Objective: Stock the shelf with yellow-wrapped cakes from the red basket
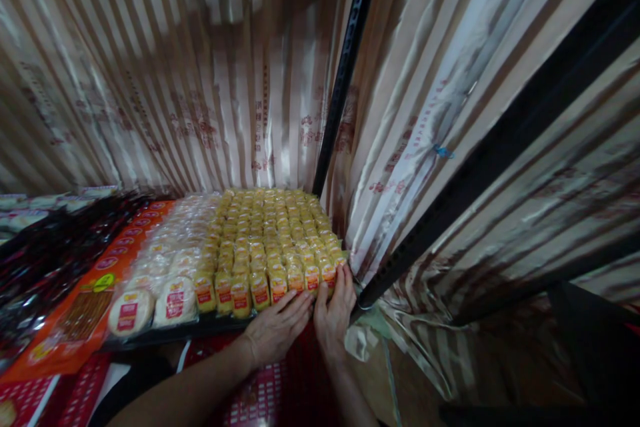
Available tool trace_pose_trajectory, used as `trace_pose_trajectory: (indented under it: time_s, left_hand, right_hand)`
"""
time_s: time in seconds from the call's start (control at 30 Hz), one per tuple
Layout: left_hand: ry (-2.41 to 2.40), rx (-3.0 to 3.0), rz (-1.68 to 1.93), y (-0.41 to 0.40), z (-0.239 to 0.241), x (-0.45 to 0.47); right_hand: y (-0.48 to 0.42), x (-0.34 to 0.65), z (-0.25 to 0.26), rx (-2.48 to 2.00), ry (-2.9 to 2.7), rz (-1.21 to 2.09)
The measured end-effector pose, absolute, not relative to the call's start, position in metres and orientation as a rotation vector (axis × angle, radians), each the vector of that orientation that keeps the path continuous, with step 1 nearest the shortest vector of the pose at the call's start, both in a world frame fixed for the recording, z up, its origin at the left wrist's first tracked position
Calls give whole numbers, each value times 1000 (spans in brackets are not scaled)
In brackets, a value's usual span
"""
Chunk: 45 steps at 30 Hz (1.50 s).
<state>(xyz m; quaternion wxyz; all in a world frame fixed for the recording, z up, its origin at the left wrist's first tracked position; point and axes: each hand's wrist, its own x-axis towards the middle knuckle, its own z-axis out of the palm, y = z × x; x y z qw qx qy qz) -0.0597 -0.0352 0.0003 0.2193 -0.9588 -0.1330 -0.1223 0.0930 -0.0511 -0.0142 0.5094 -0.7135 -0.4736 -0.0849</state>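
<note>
My left hand (276, 328) lies against the front of a shelf, fingers stretched flat toward the front row of small yellow snack packets (270, 240). My right hand (334, 310) is right beside it, fingers extended upward and touching the rightmost front packets (327, 275). Neither hand grips a packet that I can see. The yellow packets stand upright in several tight rows on a dark tray (200, 330).
Round white cakes in clear wrappers (165, 273) fill the shelf left of the yellow packets. Orange flat packs (95, 293) and dark packets (45, 260) lie further left. Black shelf posts (345, 73) and striped satin curtain (450, 113) close in the right side.
</note>
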Motion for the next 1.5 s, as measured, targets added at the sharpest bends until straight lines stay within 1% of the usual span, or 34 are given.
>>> trace_pose_trajectory:
  time_s: [0.67,0.97,1.5]
  left_hand:
    - [-325,-2647,-357,-34,2,-60]
    - [-316,-2671,-423,-34,-1,-62]
    - [-324,-2695,-405,-34,-5,-62]
  right_hand:
    - [-50,92,-12,-1716,-1169,-290]
    - [-55,96,-13,-1656,-1168,-191]
    - [-63,91,-3,-1599,-1166,-269]
